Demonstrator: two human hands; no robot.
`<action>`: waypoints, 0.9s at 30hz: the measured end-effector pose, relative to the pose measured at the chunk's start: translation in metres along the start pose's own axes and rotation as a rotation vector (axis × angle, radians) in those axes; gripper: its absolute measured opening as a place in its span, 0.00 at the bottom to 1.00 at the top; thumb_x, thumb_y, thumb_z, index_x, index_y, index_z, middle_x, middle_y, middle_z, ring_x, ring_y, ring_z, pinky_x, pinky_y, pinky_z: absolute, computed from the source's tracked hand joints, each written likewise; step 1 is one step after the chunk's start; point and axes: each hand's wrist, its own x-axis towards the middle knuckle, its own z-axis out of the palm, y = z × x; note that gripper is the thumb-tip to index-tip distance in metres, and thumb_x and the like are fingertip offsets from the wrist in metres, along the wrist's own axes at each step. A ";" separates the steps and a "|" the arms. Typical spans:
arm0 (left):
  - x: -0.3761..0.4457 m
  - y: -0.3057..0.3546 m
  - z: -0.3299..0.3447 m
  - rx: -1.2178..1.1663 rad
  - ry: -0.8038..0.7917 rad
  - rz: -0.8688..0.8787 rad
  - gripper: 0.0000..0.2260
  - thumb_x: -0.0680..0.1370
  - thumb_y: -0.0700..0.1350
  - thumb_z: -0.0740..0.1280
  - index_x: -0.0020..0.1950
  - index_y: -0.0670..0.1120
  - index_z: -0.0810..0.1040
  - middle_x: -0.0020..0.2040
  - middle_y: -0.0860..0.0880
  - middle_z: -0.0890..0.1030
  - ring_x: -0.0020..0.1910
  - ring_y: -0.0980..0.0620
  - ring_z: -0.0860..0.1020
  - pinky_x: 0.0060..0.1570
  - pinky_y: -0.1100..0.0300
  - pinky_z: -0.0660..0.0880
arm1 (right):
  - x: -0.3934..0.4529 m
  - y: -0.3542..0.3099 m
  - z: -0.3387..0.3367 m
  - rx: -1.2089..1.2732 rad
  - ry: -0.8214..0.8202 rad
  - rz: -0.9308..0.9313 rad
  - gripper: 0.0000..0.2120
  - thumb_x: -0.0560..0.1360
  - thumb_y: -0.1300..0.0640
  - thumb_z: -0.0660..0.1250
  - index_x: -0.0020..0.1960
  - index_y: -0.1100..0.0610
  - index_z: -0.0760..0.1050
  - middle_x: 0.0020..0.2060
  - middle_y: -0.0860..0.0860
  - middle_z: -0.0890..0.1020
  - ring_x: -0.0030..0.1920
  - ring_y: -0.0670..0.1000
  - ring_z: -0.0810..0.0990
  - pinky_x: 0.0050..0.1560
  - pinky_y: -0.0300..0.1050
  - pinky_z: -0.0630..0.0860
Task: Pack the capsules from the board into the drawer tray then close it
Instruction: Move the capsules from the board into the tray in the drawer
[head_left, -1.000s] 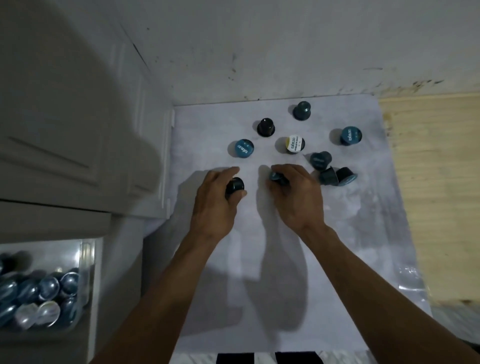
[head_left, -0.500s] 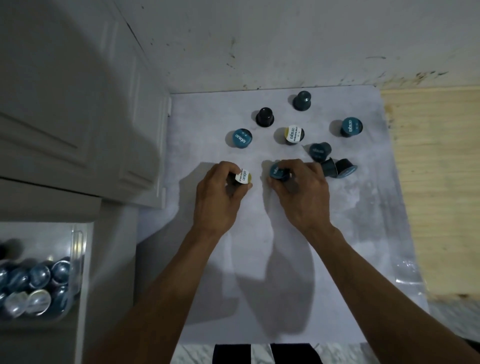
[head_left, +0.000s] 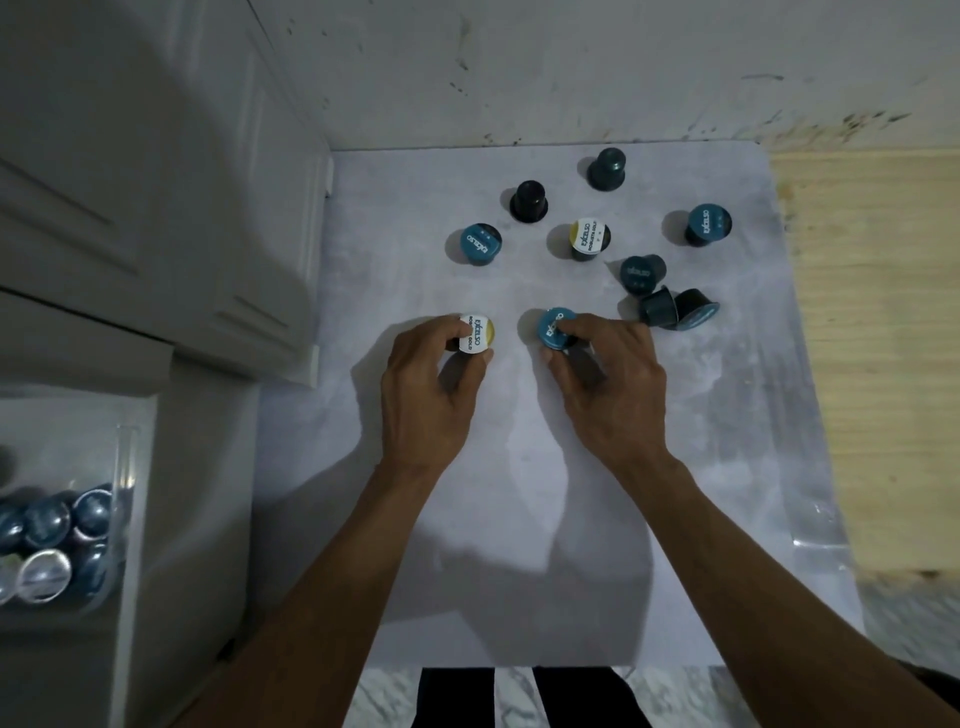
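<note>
Head view: left hand (head_left: 423, 400) fingers pinch a white-and-gold-lidded capsule (head_left: 476, 333); right hand (head_left: 608, 395) fingers pinch a blue-lidded capsule (head_left: 555, 327), both above the pale grey board (head_left: 519, 519). Clear drawer tray (head_left: 122, 519), lower left, contains capsules.

A scuffed, off-white plastered wall (head_left: 571, 67) ran across the top of the frame, marked with dark specks and smears, thickest toward the upper right. A white panelled cabinet door (head_left: 156, 197) filled the upper left, its raised mouldings in shadow. Down the right edge lay a pale, rough-grained wooden surface (head_left: 878, 364). At the bottom centre showed a strip of grey-veined marble-patterned floor (head_left: 511, 696), crossed by two dark upright shapes (head_left: 571, 699), too cut off to identify.
</note>
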 end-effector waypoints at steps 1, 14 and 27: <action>0.001 0.000 0.000 -0.009 -0.005 -0.004 0.14 0.74 0.43 0.74 0.57 0.39 0.79 0.54 0.45 0.82 0.54 0.49 0.79 0.55 0.49 0.79 | 0.000 0.000 0.000 0.000 0.006 -0.007 0.12 0.73 0.56 0.74 0.54 0.59 0.79 0.51 0.54 0.84 0.50 0.55 0.79 0.55 0.46 0.76; -0.010 0.037 -0.032 -0.003 0.093 -0.001 0.11 0.72 0.42 0.75 0.53 0.41 0.81 0.51 0.50 0.83 0.50 0.53 0.80 0.50 0.63 0.76 | -0.005 -0.039 -0.039 0.111 -0.031 0.096 0.13 0.71 0.54 0.76 0.53 0.58 0.82 0.47 0.49 0.84 0.46 0.51 0.80 0.47 0.38 0.75; -0.056 0.105 -0.172 -0.009 0.210 -0.081 0.09 0.73 0.45 0.75 0.52 0.49 0.81 0.48 0.58 0.82 0.45 0.61 0.79 0.40 0.70 0.74 | -0.018 -0.174 -0.088 0.301 -0.169 -0.037 0.12 0.72 0.50 0.74 0.54 0.51 0.82 0.45 0.44 0.84 0.43 0.43 0.80 0.40 0.34 0.76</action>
